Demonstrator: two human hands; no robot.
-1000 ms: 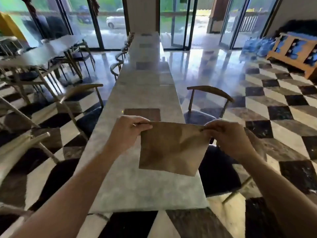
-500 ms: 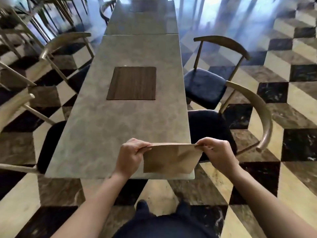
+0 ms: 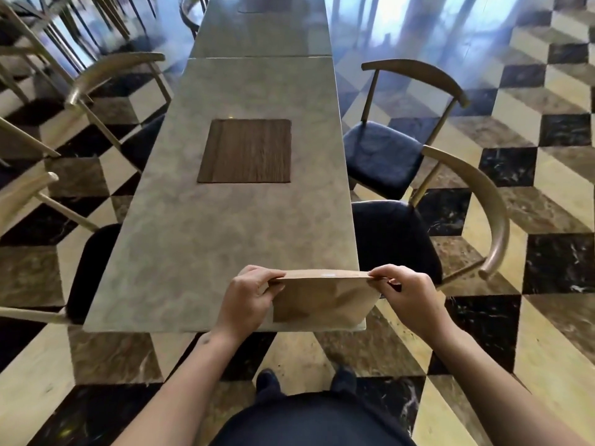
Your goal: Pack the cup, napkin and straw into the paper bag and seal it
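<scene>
A brown paper bag [image 3: 322,299] hangs upright over the near edge of the grey marble table [image 3: 209,246], its top edge held level. My left hand [image 3: 246,299] pinches the bag's top left corner. My right hand [image 3: 407,296] pinches the top right corner. The bag's top looks closed and flat, with a small pale patch at its middle. No cup, napkin or straw shows anywhere; what is inside the bag is hidden.
A dark wooden square inset [image 3: 246,151] sits in the table's middle. Two dark-seated chairs [image 3: 396,239] stand close on the right, more chairs [image 3: 96,91] on the left. The floor is a checkered marble pattern.
The view has tilted down from the room to the table's near end. The bag has come lower and closer to my body, still held at both top corners.
</scene>
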